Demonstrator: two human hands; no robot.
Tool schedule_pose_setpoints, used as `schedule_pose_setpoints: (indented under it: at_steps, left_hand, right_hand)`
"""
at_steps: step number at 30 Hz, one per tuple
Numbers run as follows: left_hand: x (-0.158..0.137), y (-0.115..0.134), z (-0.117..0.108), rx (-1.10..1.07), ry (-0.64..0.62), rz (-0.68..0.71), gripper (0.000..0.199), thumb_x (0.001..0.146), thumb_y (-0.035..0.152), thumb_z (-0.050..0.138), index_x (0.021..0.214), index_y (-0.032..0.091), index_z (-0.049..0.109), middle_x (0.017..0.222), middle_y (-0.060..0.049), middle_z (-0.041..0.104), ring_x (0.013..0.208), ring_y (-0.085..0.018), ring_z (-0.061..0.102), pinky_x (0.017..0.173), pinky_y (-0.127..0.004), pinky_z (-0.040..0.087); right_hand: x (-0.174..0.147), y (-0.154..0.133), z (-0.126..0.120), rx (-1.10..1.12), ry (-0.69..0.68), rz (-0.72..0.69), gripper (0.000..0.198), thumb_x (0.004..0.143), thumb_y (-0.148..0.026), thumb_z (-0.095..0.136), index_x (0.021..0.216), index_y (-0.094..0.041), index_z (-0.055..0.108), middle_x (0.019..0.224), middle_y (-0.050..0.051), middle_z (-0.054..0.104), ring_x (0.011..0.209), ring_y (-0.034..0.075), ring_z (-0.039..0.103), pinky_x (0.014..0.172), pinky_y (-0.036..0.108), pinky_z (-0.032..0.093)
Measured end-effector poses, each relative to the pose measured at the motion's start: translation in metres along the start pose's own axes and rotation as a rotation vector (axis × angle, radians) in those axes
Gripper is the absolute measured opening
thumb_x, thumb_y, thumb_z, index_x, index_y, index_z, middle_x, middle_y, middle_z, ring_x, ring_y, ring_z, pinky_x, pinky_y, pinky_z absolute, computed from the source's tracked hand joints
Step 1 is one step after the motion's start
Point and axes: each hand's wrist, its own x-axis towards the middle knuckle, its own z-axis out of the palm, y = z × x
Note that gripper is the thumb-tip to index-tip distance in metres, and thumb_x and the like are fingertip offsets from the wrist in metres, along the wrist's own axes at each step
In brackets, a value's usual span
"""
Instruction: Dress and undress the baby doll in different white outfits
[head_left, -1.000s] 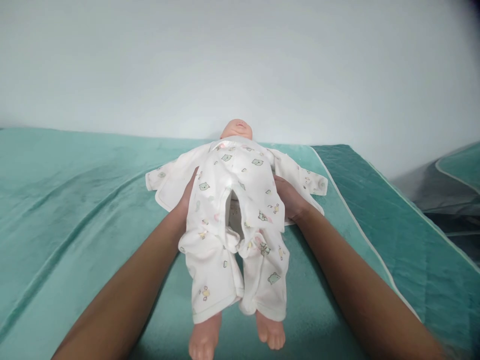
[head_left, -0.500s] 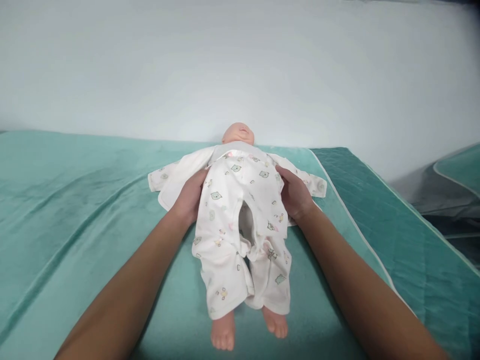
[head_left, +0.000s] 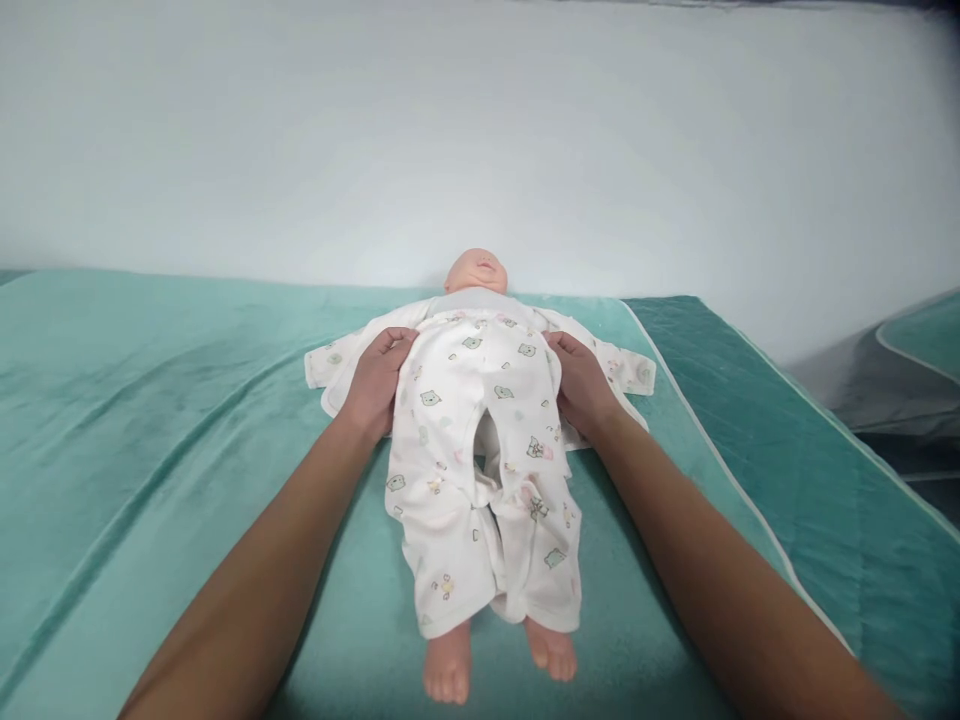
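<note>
Shot from a single head-worn camera, stationed above and just short of the feet (head_left: 448, 668) of a clothed doll (head_left: 480, 375), looking forward and down between both outstretched arms (head_left: 247, 560) toward the left hand (head_left: 375, 378) and right hand (head_left: 583, 385). Taken from close range, near enough to center the doll lengthwise, yet wide enough for the green cover (head_left: 187, 520) on either side. Faced almost squarely toward the pale wall (head_left: 480, 130) across the upper part of the view.

Left of the doll (head_left: 482, 370), the left hand (head_left: 375, 380) and left forearm (head_left: 259, 555) are bare. So are the right hand (head_left: 583, 385) and right forearm (head_left: 701, 545).
</note>
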Motion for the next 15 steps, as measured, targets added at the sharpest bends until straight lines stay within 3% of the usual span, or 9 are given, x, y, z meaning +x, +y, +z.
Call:
schedule_pose_setpoints:
  at_steps: [3, 6, 10, 12, 15]
  left_hand:
    - [-0.001, 0.002, 0.002, 0.184, 0.001, 0.123, 0.022, 0.075, 0.035, 0.07, 0.09, 0.021, 0.06, 0.072, 0.003, 0.057, 0.062, -0.011, 0.05, 0.058, -0.023, 0.041]
    - [0.003, 0.005, 0.001, 0.333, -0.051, 0.254, 0.024, 0.078, 0.037, 0.067, 0.096, 0.021, 0.063, 0.089, -0.001, 0.064, 0.08, -0.014, 0.058, 0.073, -0.025, 0.046]
    - [0.013, 0.008, -0.002, 0.41, -0.145, 0.337, 0.02, 0.08, 0.037, 0.064, 0.088, 0.02, 0.06, 0.111, -0.005, 0.065, 0.097, -0.017, 0.058, 0.085, -0.027, 0.045]
    - [0.019, 0.009, -0.002, 0.425, -0.183, 0.371, 0.019, 0.082, 0.038, 0.061, 0.085, 0.019, 0.057, 0.112, -0.005, 0.064, 0.098, -0.017, 0.057, 0.085, -0.028, 0.044]
    - [0.026, 0.012, 0.0, 0.542, -0.164, 0.38, 0.021, 0.088, 0.041, 0.054, 0.086, 0.021, 0.053, 0.097, -0.003, 0.064, 0.088, -0.017, 0.056, 0.077, -0.029, 0.042]
  right_hand:
    - [-0.006, -0.006, 0.005, -0.019, 0.018, -0.082, 0.025, 0.079, -0.045, 0.067, 0.086, -0.025, 0.056, 0.075, -0.004, 0.06, 0.061, 0.012, 0.05, 0.055, 0.024, 0.04]
    - [-0.008, -0.01, 0.006, -0.08, -0.086, -0.154, 0.019, 0.078, -0.033, 0.068, 0.09, -0.024, 0.056, 0.081, -0.004, 0.061, 0.069, 0.012, 0.051, 0.062, 0.023, 0.042]
    - [-0.008, -0.012, 0.007, -0.202, -0.043, -0.275, 0.01, 0.08, -0.025, 0.059, 0.089, -0.024, 0.056, 0.087, -0.002, 0.059, 0.078, 0.013, 0.052, 0.07, 0.024, 0.042]
    - [-0.008, -0.012, 0.01, -0.271, -0.001, -0.308, 0.006, 0.083, -0.025, 0.054, 0.088, -0.024, 0.054, 0.086, -0.002, 0.058, 0.078, 0.013, 0.051, 0.069, 0.024, 0.041]
    - [-0.005, -0.017, 0.012, -0.435, 0.073, -0.298, 0.007, 0.087, -0.032, 0.05, 0.086, -0.025, 0.05, 0.075, -0.004, 0.054, 0.07, 0.014, 0.047, 0.063, 0.025, 0.037]
